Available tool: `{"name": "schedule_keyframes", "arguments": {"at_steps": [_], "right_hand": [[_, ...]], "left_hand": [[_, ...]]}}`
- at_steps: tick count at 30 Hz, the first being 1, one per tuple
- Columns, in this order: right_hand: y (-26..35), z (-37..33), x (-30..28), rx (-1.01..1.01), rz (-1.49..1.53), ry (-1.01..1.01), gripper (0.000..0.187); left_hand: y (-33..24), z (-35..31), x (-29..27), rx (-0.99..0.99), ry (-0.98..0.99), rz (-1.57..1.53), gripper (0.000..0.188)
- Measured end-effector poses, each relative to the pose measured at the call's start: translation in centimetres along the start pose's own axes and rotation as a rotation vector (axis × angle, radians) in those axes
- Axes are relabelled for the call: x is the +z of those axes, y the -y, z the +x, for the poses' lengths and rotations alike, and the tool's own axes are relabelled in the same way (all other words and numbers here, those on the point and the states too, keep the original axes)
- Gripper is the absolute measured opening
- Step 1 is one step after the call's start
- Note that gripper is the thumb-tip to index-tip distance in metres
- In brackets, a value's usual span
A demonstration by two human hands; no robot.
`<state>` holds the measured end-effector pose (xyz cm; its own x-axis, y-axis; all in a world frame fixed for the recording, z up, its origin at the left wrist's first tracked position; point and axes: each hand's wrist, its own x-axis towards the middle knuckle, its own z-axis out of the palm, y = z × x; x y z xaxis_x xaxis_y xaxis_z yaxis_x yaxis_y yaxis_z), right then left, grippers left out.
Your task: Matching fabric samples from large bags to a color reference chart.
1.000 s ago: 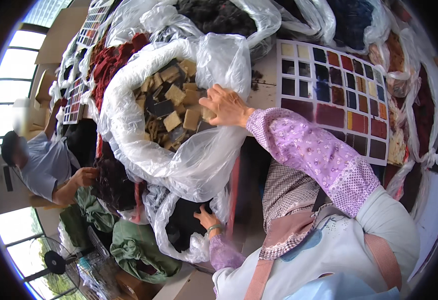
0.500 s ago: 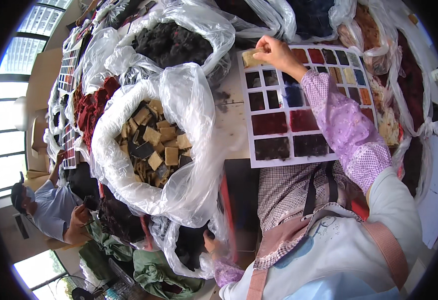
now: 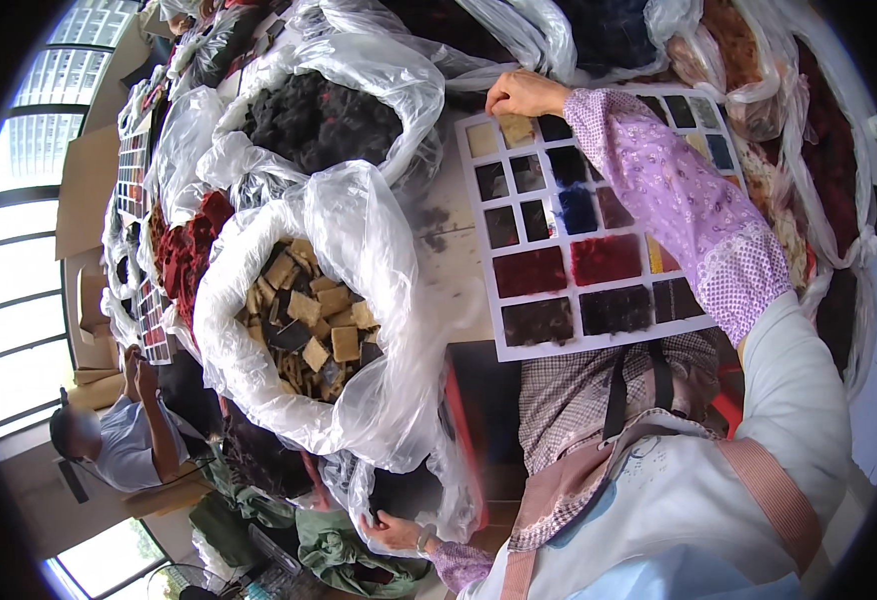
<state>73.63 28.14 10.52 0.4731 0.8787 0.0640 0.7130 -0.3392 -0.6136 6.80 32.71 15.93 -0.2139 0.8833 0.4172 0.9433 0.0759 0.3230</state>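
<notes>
Large clear plastic bag [image 3: 229, 340], tan and black pieces [image 3: 346, 344] inside: above left hand, well left of right hand. White swatch board [image 3: 541, 352]: below right hand, running under that forearm. Bag of dark fluff [image 3: 324, 120]: farther left of right hand. Smaller plastic bag [image 3: 454, 490], dark inside: at left hand.

Right hand [image 3: 529, 95]: at board's top edge, fingers bunched narrow; grip unclear. Left hand [image 3: 394, 533]: loosely curved against smaller bag's rim, no piece visible; can't tell if it pinches plastic.

Tan piece [image 3: 517, 130]: second cell, top row, just below right fingertips; contact unclear.

Change: right hand was at the large bag, then held the piece over the top-left corner; piece now looks laid in its cell. Left hand shifted from inside smaller bag to its rim. Read: placement nearly or fully done, release unconfirmed.
</notes>
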Motion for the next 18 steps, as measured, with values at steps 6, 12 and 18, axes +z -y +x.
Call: {"name": "schedule_keyframes", "arguments": {"at_steps": [6,12,18], "right_hand": [[-1.9,-1.4,0.4,0.08,0.223,-0.01,0.021],[-0.4,-3.7,2.2,0.083,0.138,-0.286,0.03],[0.9,-6.5,1.4,-0.054,0.081,-0.182,0.036]], "left_hand": [[-22.4,2.0,-1.0,0.128,0.311,-0.909,0.022],[-43.1,-2.3,10.8,0.834,0.919,-0.87,0.032],[-50.9,-4.3,20.9,1.08,1.038,-0.694,0.024]]}}
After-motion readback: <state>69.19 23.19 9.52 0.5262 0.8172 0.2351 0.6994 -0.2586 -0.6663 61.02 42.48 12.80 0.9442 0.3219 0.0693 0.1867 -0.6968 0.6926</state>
